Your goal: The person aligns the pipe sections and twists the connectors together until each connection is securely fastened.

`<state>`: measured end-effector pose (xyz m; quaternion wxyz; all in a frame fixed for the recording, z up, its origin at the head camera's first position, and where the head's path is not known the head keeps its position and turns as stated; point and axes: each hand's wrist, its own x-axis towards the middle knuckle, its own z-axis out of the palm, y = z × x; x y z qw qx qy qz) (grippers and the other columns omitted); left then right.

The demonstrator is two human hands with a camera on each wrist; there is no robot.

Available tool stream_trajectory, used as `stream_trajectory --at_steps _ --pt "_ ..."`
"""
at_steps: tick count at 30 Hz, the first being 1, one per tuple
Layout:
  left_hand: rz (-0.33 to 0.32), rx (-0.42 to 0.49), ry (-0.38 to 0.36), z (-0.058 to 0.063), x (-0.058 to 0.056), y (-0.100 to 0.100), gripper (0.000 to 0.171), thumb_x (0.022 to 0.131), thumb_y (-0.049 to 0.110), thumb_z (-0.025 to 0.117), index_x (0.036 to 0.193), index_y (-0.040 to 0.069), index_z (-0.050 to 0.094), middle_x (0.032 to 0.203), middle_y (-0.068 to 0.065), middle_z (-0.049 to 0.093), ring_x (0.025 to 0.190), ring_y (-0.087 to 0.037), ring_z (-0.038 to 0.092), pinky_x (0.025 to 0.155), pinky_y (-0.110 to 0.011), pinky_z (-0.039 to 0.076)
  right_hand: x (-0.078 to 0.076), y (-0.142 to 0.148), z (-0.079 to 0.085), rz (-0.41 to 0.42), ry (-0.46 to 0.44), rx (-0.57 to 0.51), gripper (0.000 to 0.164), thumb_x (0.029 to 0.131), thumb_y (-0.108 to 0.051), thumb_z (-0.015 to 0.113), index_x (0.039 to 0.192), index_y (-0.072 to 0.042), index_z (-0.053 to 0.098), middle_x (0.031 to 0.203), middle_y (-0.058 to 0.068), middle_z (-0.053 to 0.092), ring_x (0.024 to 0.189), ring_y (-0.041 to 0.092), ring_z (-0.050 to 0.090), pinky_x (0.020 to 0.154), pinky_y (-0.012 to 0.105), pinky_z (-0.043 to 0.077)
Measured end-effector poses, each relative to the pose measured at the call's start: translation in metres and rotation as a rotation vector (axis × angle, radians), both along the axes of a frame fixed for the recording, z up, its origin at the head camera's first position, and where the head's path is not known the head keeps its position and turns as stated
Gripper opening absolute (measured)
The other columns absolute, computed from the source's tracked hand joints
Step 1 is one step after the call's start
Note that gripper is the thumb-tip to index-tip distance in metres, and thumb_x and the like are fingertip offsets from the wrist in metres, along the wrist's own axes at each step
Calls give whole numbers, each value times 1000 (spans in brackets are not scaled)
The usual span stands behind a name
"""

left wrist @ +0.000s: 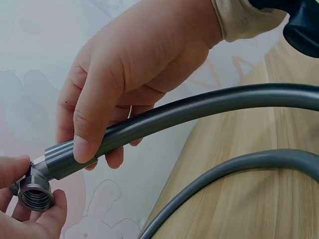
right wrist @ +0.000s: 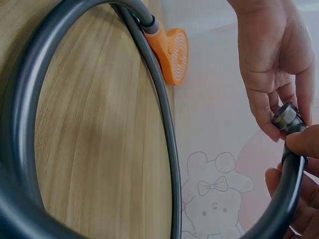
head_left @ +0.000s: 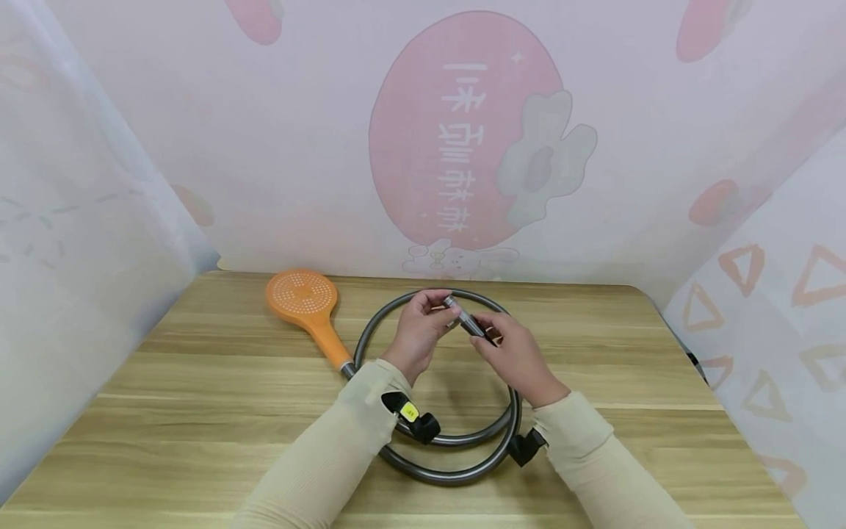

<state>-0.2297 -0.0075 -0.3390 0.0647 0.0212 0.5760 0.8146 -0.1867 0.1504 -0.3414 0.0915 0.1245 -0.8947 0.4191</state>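
A dark grey shower hose lies coiled on the table, its free end raised between both hands. My left hand holds the metal connector nut at that end between thumb and fingers. The nut's open mouth, threaded inside, shows in the left wrist view, tilted away from the hose's line. Just behind it, my right hand grips the hose at its smooth collar, thumb on one side and fingers on the other. The right wrist view shows the nut by the left fingertips.
An orange shower head lies at the back left of the wooden table, joined to the hose's other end. Behind the table stands a printed cloth backdrop, with more cloth at both sides. Each wrist carries a small black camera.
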Motion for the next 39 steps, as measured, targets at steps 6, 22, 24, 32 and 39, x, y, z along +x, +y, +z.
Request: stream_trajectory --at_steps 6,22,24,32,39 --pt "-3 -88 16 -2 -2 -1 32 88 -3 65 119 -1 57 104 -6 59 88 -13 57 77 -26 52 -3 3 0 36 8 17 34 90 -8 68 123 -4 63 108 9 64 90 20 61 74 34 52" --pt "-20 -225 71 -6 -5 -1 33 90 -1 65 122 0 57 112 -13 59 94 -16 59 85 -32 54 -8 7 -2 44 -37 27 33 91 -10 67 123 -7 63 105 7 65 88 19 60 67 31 51" --pt "-27 -235 84 -7 -6 0 34 90 -1 65 123 0 57 113 -14 59 96 -18 59 86 -32 53 -9 8 -3 40 -32 29 33 90 -10 68 123 -7 63 103 7 65 88 19 60 67 32 51" --pt "-53 -272 99 -10 -10 2 38 89 -3 65 125 -1 55 116 -17 59 99 -21 60 87 -31 53 -12 11 -4 41 -13 61 31 90 -10 68 121 -7 64 97 5 64 85 18 60 67 33 51" --pt "-48 -300 98 -11 -7 2 39 88 -5 65 126 -2 55 118 -19 59 103 -24 60 88 -32 53 -14 12 -7 44 -39 62 29 90 -9 68 119 -7 64 98 6 65 87 20 61 75 38 52"
